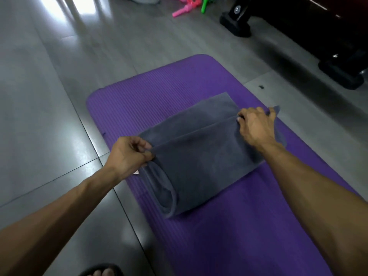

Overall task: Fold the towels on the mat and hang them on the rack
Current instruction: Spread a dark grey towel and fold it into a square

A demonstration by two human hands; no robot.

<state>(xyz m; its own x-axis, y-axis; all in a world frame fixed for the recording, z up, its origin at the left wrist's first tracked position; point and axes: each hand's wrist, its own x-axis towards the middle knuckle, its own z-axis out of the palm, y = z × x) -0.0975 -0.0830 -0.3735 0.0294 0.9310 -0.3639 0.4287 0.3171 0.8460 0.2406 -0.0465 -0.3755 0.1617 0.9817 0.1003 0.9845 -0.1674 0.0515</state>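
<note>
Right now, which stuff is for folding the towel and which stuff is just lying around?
For the job: grey towel, purple mat, left hand and right hand, both gripping towel edges.

Just lying about: pink toy, green toy, black stand feet.

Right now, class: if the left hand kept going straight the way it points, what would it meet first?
The left hand points rightward across the grey towel it already pinches, so probably more towel, then the right hand; depth is unclear.

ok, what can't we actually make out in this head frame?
- Rack: not in the head view.
- Towel layer count: folds hide it.
- Right hand fingertips: tucked in the cloth.
- Pink and green items: cut by the top edge, blurred.
- Dark equipment: cropped at the top right.
</note>
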